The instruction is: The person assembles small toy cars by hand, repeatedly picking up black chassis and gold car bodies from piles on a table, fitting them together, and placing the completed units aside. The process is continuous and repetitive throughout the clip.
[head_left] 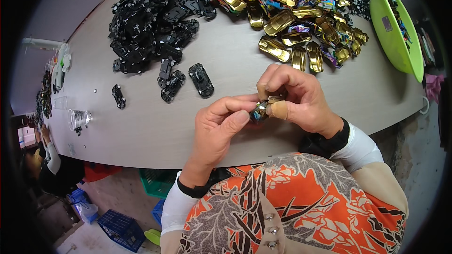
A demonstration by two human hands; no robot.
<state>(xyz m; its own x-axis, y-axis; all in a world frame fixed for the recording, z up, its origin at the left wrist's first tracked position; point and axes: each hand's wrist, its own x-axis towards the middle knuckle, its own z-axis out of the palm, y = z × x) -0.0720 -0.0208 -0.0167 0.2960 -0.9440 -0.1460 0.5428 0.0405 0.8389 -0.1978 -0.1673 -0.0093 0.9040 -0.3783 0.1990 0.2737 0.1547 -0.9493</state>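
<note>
Close to the table's near edge, my left hand (217,124) and my right hand (301,98) meet around a small toy car (259,111). It is dark and shiny with some colour, and fingers cover most of it. The thumb and a finger of my right hand wear tan wraps and pinch its right end, together with a small piece I cannot make out. My left fingers grip its left side. A black car chassis (201,80) lies just beyond my left hand. Gold toy car bodies (275,49) lie beyond my right hand.
A heap of black chassis (146,23) covers the back left of the table. A lime-green basin (395,32) stands at the right edge. Clear plastic cups (79,118) sit at the left. Another person's arm (53,157) reaches the table's far left end. A blue crate (121,230) stands below.
</note>
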